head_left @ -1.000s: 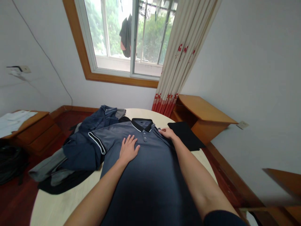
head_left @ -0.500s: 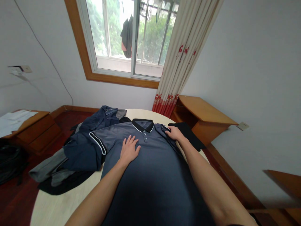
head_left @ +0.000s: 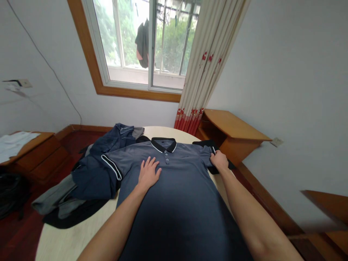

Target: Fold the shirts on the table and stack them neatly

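A dark grey-blue polo shirt [head_left: 174,195] lies spread on its back on the round table [head_left: 62,239], its black, white-edged collar at the far side. My left hand [head_left: 148,174] rests flat on the shirt's chest, left of the buttons, with fingers spread. At the right, my right hand [head_left: 219,161] grips the cuff of the sleeve on that side, and that sleeve is stretched outward. The left sleeve, with its black and white cuff, lies over a pile of clothes. The shirt's lower hem is out of view.
A heap of dark blue, grey and black clothes [head_left: 92,181] covers the table's left side. Black cloth [head_left: 202,143] lies under the right sleeve. A wooden cabinet [head_left: 236,127] stands beyond the right edge, near the curtain [head_left: 206,72]. Wooden drawers [head_left: 38,152] stand far left.
My right hand has moved outward to the right, pulling the sleeve out from its folded position so that it lies extended. My left hand has stayed on the chest.
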Motion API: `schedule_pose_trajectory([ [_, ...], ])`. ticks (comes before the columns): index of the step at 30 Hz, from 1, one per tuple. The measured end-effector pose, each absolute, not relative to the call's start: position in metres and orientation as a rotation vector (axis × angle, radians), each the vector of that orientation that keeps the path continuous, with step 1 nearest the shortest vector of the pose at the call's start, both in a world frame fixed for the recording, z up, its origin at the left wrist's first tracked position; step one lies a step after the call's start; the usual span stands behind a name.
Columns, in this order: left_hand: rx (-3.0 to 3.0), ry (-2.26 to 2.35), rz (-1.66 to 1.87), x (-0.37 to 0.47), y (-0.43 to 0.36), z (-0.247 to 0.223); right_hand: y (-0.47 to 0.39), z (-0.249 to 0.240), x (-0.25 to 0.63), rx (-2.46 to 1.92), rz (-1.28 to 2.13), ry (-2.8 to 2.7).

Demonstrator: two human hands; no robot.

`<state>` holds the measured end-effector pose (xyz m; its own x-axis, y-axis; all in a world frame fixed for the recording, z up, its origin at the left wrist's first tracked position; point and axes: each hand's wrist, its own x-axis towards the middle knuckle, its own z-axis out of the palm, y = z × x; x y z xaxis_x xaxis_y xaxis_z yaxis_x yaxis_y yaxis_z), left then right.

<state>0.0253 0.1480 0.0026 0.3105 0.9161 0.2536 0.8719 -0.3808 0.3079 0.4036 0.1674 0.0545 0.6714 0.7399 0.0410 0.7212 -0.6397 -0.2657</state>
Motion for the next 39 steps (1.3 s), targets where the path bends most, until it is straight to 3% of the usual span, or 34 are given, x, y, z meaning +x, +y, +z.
schedule_pose_trajectory([
  [6,2.449,1.682,0.583,0.026,0.147,0.005,0.171,0.056,0.397,-2.768,0.01,-1.21],
  [11,2.449,1.681,0.596,0.026,0.148,0.004,0.195,0.067,0.38,-2.555,-0.295,-1.718],
  [24,2.43,1.67,0.588,0.025,0.148,0.006,0.231,0.071,0.449,-2.62,0.185,-1.933],
  [33,2.425,1.668,0.602,0.025,0.147,0.006,0.223,0.074,0.453,-2.365,0.106,-1.739],
  [39,2.42,1.675,0.586,0.025,0.146,0.008,0.208,0.07,0.454,-2.306,0.741,-1.15],
])
